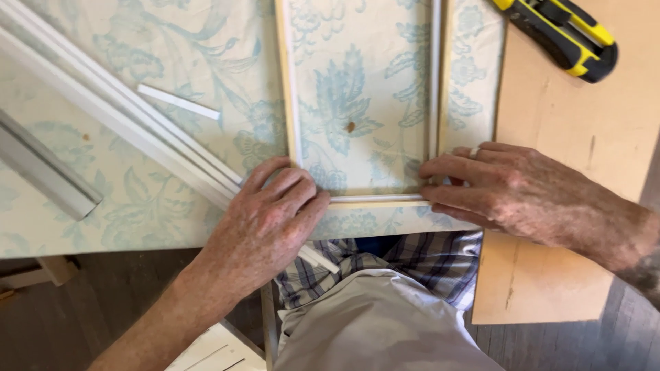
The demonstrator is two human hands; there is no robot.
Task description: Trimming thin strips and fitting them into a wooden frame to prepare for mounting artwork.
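A light wooden frame [291, 89] with white inner edges lies on a table covered by a pale cloth with a blue floral pattern [172, 48]. My left hand [265, 223] presses flat on the frame's near left corner. My right hand [515, 189], a ring on one finger, presses its fingertips on the near right corner. Between both hands runs the frame's bottom strip [375, 200]. Neither hand grips anything.
Long white moulding strips [117, 113] lie diagonally at left, with a short white offcut [177, 101] and a grey angled profile [41, 168]. A yellow and black utility knife [564, 34] rests on a brown board [584, 137] at right. My lap lies below the table edge.
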